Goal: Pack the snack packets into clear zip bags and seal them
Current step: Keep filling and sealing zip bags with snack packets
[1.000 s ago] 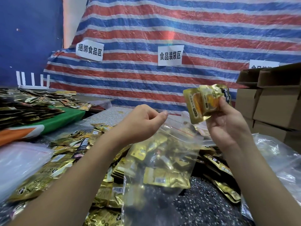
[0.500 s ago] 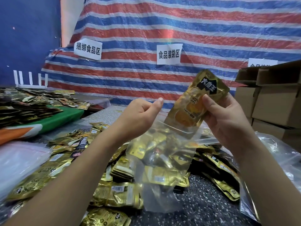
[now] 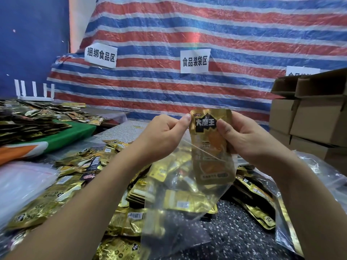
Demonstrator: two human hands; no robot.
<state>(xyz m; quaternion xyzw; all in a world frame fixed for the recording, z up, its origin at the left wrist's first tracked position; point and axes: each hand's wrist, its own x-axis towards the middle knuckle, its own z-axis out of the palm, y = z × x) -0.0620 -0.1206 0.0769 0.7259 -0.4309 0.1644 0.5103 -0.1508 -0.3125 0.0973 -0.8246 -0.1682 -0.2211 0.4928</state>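
Head view: the clear zip bag hangs in the middle of the frame, above the speckled table, and serves as the landmark. At its mouth, the left hand pinches the rim between thumb and curled fingers, holding it open. Just right of that, the right hand grips one gold snack packet, fingers curled around its edge and thumb pressed on its front. The packet stands upright, its lower half already inside the bag, its black label above the rim.

By my reading the task is at an early point for this bag: one packet is partly inserted, the zip is unsealed, and no finished bag is clearly visible. One bag is in hand, and one packet in hand. Below and left of the bag lies a loose pile of gold packets, too many and too overlapped to count. Right of the bag stand stacked cardboard boxes, at least four. Behind it, three paper signs hang on the striped tarp
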